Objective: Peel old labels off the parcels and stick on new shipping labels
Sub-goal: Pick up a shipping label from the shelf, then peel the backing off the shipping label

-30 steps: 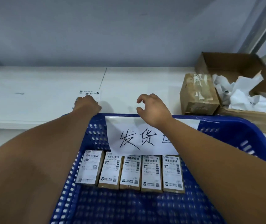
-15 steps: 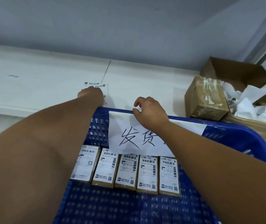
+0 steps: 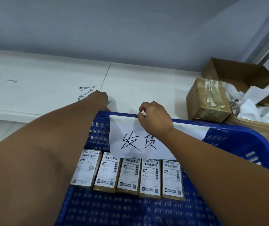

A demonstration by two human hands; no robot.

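A blue basket point(image 3: 238, 137) with a handwritten paper sign point(image 3: 130, 144) stands between the person and a white shelf point(image 3: 48, 82). Five labelled parcels point(image 3: 128, 176) sit inside in a row. The left hand point(image 3: 100, 99) presses on loose labels point(image 3: 85, 92) on the shelf, grip unclear. The right hand point(image 3: 154, 117), fingers curled, rests on the basket rim. One brown parcel point(image 3: 208, 99) leans against a cardboard box point(image 3: 238, 75) of paper scraps.

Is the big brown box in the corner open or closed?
Open. The cardboard box has its flap standing up, and crumpled white paper shows inside it.
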